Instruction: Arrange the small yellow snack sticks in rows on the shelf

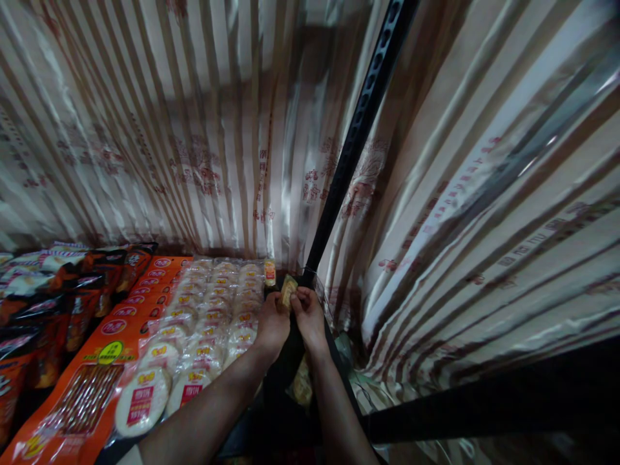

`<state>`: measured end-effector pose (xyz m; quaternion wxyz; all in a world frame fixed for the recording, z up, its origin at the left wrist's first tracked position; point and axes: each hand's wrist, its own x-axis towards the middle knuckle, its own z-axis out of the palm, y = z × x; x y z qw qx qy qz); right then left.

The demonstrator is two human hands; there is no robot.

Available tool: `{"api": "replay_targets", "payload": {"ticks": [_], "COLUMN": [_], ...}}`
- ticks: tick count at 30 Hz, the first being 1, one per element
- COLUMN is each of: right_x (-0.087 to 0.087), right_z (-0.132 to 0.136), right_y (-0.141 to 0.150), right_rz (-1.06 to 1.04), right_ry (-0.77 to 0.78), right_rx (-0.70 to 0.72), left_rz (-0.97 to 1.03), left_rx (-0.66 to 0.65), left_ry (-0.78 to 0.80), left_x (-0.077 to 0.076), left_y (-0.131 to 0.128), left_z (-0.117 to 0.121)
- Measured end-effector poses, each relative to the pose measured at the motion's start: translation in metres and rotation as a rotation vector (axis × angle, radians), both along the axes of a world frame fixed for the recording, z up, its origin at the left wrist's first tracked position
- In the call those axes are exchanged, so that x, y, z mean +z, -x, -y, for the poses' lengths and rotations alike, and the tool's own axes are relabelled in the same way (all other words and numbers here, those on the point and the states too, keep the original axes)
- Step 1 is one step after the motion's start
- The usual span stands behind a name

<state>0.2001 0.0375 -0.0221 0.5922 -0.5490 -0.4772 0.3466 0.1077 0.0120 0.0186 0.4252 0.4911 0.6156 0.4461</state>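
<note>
My left hand [272,323] and my right hand [307,315] meet at the far end of a shelf, both pinched on one small yellowish packet [289,289]. The packet is held just in front of the black perforated upright post [361,126]. A second small packet [270,272] stands right behind it, next to the rows of clear-wrapped round white cakes [213,316]. My forearms reach in from the bottom of the view.
Orange sausage packs [104,361] lie left of the cakes, and dark snack bags [53,290] fill the far left. Striped, printed curtain fabric [194,129] hangs behind and to the right. A dark shelf rail [484,400] crosses the lower right.
</note>
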Motion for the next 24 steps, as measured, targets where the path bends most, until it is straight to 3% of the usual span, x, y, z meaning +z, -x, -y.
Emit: {"api": "replay_targets", "payload": {"ticks": [5, 13, 24], "right_x": [-0.0003, 0.0059, 0.0094], "right_z": [0.0011, 0.0055, 0.0057], "right_y": [-0.0002, -0.0008, -0.0026], "right_rz": [0.043, 0.02, -0.045], "right_ry": [-0.015, -0.008, 0.031], "right_rx": [0.003, 0.052, 0.007], "left_rz": [-0.094, -0.079, -0.025], "left_rx": [0.002, 0.013, 0.028], "left_ry": [-0.014, 0.002, 0.017], "left_x": [0.0041, 0.0063, 0.0039], "left_y": [0.0002, -0.0031, -0.0025], "left_z": [0.0007, 0.0026, -0.0028]}}
